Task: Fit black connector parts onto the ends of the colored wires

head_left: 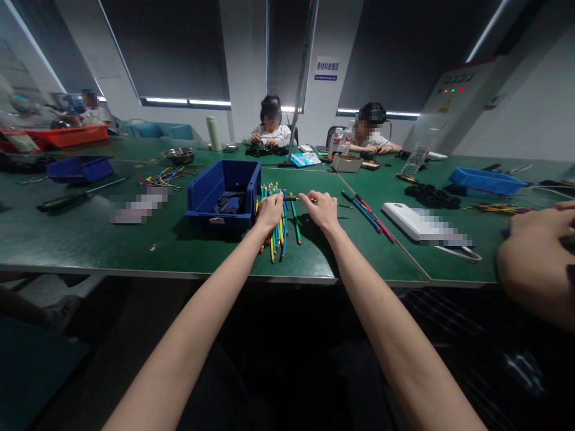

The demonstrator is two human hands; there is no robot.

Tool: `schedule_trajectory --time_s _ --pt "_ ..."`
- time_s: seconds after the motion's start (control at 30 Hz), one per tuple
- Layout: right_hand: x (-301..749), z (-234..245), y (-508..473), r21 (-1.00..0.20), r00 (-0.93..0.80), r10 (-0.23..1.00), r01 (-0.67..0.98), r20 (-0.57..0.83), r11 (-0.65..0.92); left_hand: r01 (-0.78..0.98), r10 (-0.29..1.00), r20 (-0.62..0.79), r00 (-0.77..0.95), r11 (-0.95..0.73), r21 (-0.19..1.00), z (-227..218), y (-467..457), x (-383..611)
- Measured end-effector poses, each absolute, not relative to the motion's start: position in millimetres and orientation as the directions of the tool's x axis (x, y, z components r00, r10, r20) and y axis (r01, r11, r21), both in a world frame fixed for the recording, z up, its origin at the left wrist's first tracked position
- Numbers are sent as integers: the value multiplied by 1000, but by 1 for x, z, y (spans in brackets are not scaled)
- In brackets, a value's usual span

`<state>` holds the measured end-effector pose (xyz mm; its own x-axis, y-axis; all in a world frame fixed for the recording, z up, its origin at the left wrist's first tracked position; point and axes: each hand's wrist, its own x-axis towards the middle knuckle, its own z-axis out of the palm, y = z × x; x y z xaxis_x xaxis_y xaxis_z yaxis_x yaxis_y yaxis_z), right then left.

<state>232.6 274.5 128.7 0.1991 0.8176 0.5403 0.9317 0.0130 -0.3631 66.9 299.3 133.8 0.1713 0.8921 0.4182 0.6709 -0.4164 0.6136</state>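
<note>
My left hand (270,212) is closed, its fingertips pinching a short black rod-like piece (291,198) that points to the right. My right hand (321,209) is closed just beside it, thumb at the right end of that piece; what lies within its fingers is hidden. A thin dark strip (345,206) shows just right of my right hand; I cannot tell whether it is held. Under and around my left hand lies a bundle of cut wires (282,236), yellow, green and blue. Left of it stands a blue bin (220,220) with several black plastic pieces (228,202) inside.
Right of my hands lie several blue and red wires (368,215) and a white power bank (402,220) with a cable. A screwdriver (67,202), loose coloured wires (166,177) and a metal bowl (178,155) are left. A neighbour's arm (536,257) is close right; two people sit opposite.
</note>
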Motion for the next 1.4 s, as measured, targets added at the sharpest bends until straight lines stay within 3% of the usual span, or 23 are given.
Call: schedule_trajectory --time_s 0.13,0.5,0.73,0.93,1.13,1.4 --pt "236 128 275 -408 289 819 910 496 -75 652 896 425 127 -398 645 137 295 67" --pt "237 130 274 -290 221 825 954 521 -72 602 885 450 117 -424 677 135 296 66" --pt "238 136 268 -294 349 794 929 498 -224 560 885 464 45 -406 722 134 298 64" --pt "238 136 268 -271 330 806 937 492 -219 540 892 452 17 -389 746 132 301 63" --pt "238 141 266 -343 357 780 919 514 -194 522 890 456 9 -393 757 132 303 64" --pt "241 139 266 -468 476 800 837 365 -284 496 901 434 -17 -369 786 132 302 66"
